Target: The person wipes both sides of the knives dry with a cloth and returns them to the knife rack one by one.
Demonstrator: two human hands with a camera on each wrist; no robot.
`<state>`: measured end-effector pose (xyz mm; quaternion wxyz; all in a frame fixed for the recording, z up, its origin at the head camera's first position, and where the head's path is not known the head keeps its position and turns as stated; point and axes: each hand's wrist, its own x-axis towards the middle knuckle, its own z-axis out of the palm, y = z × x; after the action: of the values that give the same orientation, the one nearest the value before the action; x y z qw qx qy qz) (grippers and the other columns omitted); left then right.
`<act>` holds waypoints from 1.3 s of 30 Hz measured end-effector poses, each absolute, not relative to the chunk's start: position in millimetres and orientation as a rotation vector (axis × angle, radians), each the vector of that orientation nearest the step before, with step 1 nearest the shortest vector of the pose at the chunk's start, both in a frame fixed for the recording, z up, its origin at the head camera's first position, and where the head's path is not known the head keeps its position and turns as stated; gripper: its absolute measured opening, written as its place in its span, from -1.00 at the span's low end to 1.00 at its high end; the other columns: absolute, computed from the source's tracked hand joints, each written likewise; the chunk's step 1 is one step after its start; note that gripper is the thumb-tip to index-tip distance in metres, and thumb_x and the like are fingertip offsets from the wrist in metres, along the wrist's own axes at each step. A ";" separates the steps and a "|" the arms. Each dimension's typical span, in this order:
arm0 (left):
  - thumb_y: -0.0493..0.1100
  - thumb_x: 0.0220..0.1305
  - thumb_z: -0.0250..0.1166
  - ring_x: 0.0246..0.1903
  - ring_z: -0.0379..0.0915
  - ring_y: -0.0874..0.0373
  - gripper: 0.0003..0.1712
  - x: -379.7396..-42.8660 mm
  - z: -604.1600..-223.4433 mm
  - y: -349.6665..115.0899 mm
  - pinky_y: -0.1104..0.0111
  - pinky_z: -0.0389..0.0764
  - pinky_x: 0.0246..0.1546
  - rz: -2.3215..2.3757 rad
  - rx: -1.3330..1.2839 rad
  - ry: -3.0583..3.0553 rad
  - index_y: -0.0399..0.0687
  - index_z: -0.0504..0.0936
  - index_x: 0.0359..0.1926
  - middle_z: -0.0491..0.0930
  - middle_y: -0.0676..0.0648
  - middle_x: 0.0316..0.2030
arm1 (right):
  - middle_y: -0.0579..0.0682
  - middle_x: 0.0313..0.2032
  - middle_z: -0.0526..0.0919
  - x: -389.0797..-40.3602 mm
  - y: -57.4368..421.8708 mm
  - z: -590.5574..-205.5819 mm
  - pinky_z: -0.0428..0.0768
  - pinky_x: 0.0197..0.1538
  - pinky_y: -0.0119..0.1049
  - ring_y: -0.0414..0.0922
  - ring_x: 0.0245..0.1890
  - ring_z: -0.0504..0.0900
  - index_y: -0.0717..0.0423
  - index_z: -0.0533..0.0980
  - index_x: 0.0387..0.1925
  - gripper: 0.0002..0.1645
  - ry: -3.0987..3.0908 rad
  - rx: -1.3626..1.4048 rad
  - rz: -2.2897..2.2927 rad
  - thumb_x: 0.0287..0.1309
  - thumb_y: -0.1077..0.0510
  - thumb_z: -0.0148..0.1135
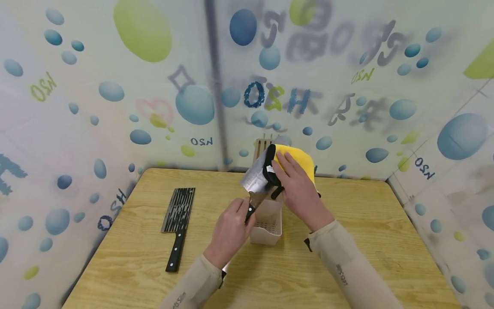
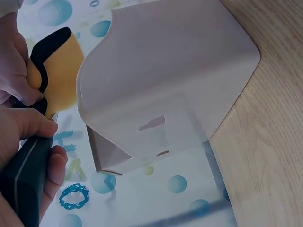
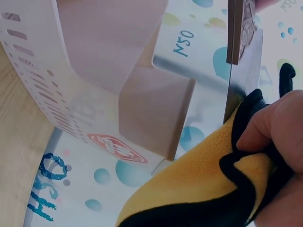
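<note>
My left hand (image 1: 231, 229) grips the black handle (image 2: 28, 175) of a cleaver, whose broad shiny blade (image 1: 254, 176) tilts up and away over the table. A yellow cloth with black edging (image 1: 301, 161) is folded over the blade's far part. My right hand (image 1: 302, 193) holds this cloth against the blade. In the right wrist view the thumb and fingers pinch the cloth (image 3: 189, 175) close to the blade (image 3: 246, 71). Part of the blade is hidden under the cloth.
Below the hands stands a pale plastic knife holder (image 1: 266, 236) with a slotted back part. A second cleaver (image 1: 179, 214) with a dark, streaked blade lies on the wooden table (image 1: 347, 253) at the left. Patterned sheeting (image 1: 328, 98) surrounds the table's back and sides.
</note>
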<state>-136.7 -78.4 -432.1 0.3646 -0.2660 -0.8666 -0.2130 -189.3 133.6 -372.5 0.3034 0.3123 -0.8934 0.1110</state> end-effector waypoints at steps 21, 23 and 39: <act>-0.31 0.13 0.48 -0.43 0.57 0.07 -0.59 -134.6 -431.0 -77.7 0.28 0.65 -0.44 -0.540 -0.677 -2.242 -0.44 0.67 0.00 0.60 -0.16 -0.32 | 0.26 0.52 0.25 -180.6 130.2 -369.7 0.35 0.45 -0.01 0.18 0.55 0.17 0.33 0.35 0.44 -0.15 -2.502 0.843 0.360 0.05 0.53 0.29; -0.31 0.13 0.48 -0.44 0.57 0.07 -0.59 -134.6 -431.2 -77.9 0.28 0.65 -0.45 -0.541 -0.677 -2.244 -0.44 0.67 -0.01 0.60 -0.16 -0.32 | 0.26 0.53 0.22 -180.3 129.8 -369.9 0.36 0.44 -0.01 0.19 0.56 0.15 0.33 0.33 0.45 -0.12 -2.521 0.848 0.365 0.06 0.49 0.36; -0.31 0.13 0.47 -0.45 0.56 0.08 -0.59 -134.7 -432.8 -79.4 0.29 0.65 -0.45 -0.538 -0.673 -2.243 -0.44 0.68 -0.01 0.59 -0.15 -0.33 | 0.25 0.56 0.16 -178.1 127.9 -374.7 0.44 0.38 -0.01 0.19 0.58 0.08 0.27 0.29 0.49 -0.05 -2.556 0.866 0.429 0.06 0.50 0.45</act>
<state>-134.7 -79.4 -432.8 0.3609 -0.2613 -0.8705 -0.2090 -178.1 127.9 -374.7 0.2028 0.3104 -0.9159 0.1536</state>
